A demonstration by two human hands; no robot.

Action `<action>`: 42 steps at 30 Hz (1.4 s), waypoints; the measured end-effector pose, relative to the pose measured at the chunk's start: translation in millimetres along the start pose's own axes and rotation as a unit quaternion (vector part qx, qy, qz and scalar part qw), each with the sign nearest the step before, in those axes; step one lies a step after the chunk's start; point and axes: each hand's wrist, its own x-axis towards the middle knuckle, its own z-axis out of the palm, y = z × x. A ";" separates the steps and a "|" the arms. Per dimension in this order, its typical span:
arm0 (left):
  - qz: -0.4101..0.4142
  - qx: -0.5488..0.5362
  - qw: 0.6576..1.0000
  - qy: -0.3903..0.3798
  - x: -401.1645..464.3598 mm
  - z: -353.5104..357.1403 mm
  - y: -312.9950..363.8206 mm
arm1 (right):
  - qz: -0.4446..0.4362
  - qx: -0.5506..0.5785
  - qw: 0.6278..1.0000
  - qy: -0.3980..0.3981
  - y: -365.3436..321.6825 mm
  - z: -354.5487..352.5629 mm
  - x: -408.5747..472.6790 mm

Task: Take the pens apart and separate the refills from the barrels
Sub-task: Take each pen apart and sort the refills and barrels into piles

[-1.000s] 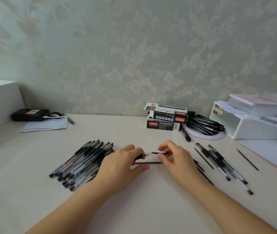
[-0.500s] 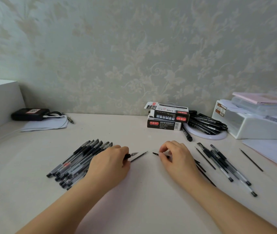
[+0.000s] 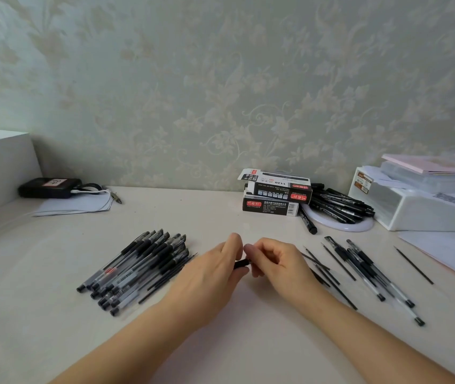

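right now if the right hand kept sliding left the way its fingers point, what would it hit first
The left hand, almost at once: both hold the same black pen piece, fingertips nearly touching. Beyond it lies the pen pile.

Bare stretch of cream table (image 3: 237, 336) at the near edge, between and under both forearms; open strip across the middle too, from the white paper sheets (image 3: 74, 207) to the stacked black-and-white pen boxes (image 3: 273, 196). Blocked on the left by a heap of black-capped clear pens (image 3: 135, 270), on the right by loose thin black refills (image 3: 334, 261) and several clear pens (image 3: 373, 275). Far right taken by a white plastic storage box (image 3: 420, 206), with a pile of black markers on a white round plate (image 3: 340, 209) beside it
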 end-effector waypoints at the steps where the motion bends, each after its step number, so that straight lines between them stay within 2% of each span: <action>1: 0.003 -0.006 1.000 0.002 0.3 -0.1 -0.9 | 0.007 0.013 1.000 -0.001 1.1 -0.4 0.8; 10: -0.039 0.009 0.999 0.007 1.5 3.4 -5.2 | 0.003 0.096 0.995 0.003 1.7 -4.7 2.2; 15: -0.019 -0.044 0.999 0.011 1.5 1.0 -3.5 | 0.015 0.023 0.999 -0.031 1.5 -0.8 0.5; 19: -0.015 -0.091 0.996 0.005 1.9 2.3 -1.7 | 0.015 0.076 0.996 -0.035 0.4 -3.4 -0.1; 24: -0.059 -0.180 0.981 -0.029 5.0 0.7 -4.9 | 0.005 0.102 0.993 -0.062 -1.8 -7.0 -1.0; 27: -0.060 -0.213 0.975 -0.023 4.1 -0.5 -6.0 | 0.000 0.118 0.991 -0.061 -1.1 -7.5 -0.9; 32: -0.040 -0.163 0.986 0.020 2.7 3.4 -4.8 | -0.001 0.143 0.989 -0.049 0.4 -8.3 0.6; 38: -0.045 -0.118 0.992 0.013 2.7 4.8 -7.8 | -0.010 0.152 0.986 -0.066 0.2 -11.7 -1.6; 42: -0.039 -0.101 0.994 0.012 2.9 6.6 -9.6 | 0.013 0.138 0.990 -0.037 -0.9 -8.6 0.1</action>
